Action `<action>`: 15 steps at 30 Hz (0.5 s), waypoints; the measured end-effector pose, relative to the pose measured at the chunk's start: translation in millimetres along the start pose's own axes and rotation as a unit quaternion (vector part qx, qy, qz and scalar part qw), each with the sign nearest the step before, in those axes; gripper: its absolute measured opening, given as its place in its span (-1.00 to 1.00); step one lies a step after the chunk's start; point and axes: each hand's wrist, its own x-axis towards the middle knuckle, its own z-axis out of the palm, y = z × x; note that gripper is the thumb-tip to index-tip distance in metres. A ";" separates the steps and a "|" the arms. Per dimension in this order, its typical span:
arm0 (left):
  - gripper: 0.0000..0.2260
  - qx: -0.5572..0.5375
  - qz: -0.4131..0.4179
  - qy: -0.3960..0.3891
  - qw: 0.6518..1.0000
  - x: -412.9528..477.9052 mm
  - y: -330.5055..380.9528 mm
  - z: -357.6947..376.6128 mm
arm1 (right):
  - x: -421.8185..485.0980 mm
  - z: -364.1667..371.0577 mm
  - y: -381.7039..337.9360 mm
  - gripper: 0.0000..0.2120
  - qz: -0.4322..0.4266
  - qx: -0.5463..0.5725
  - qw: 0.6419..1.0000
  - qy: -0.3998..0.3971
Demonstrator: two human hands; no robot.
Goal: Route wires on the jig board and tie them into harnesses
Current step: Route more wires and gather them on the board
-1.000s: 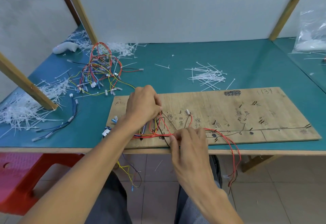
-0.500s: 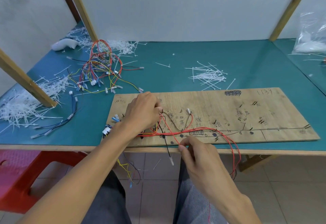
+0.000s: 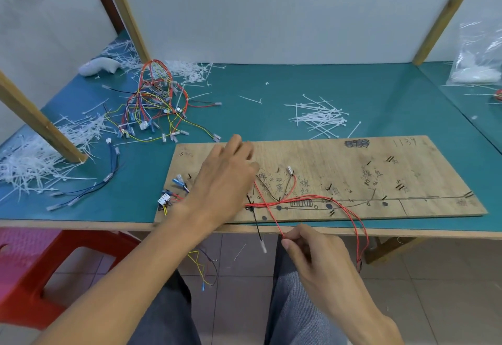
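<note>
A wooden jig board (image 3: 339,160) with pins and pen marks lies at the table's front edge. Red wires (image 3: 312,197) run along its lower line and loop down off the edge at the right. My left hand (image 3: 225,179) hovers over the board's left part with fingers spread, covering the wire bundle there. My right hand (image 3: 312,252) is below the table edge, pinching one red wire (image 3: 269,213) that stretches up to the board. A black wire with a white tip (image 3: 258,232) hangs off the edge. A white connector (image 3: 163,198) sits at the board's left end.
A tangle of finished coloured harnesses (image 3: 152,108) lies at the back left. Loose white cable ties (image 3: 317,118) are behind the board, and a big heap (image 3: 30,162) is at the far left. Wooden posts (image 3: 40,124) stand on the table. A red stool (image 3: 40,271) is lower left.
My right hand has drawn the red wire down off the board to below the table edge. My left hand has lifted and opened its fingers over the bundle.
</note>
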 end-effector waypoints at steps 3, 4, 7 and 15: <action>-0.69 -0.048 0.087 -0.011 0.995 -20.6 32.9 -0.1 | -2.4 -5.9 4.6 -0.83 0.017 -0.001 1.000 0.012; -0.66 -0.073 0.096 -0.023 0.992 -28.1 43.5 1.7 | -2.1 -8.6 5.0 -0.83 0.020 -0.003 1.000 0.019; -0.58 -0.116 0.060 -0.034 0.991 -45.1 59.3 8.6 | -0.4 -24.2 5.9 -0.87 0.025 -0.055 0.997 0.045; -0.52 -0.081 -0.001 -0.024 0.996 -60.0 82.7 13.2 | 28.4 -86.7 7.3 -0.90 0.012 -0.205 0.972 0.115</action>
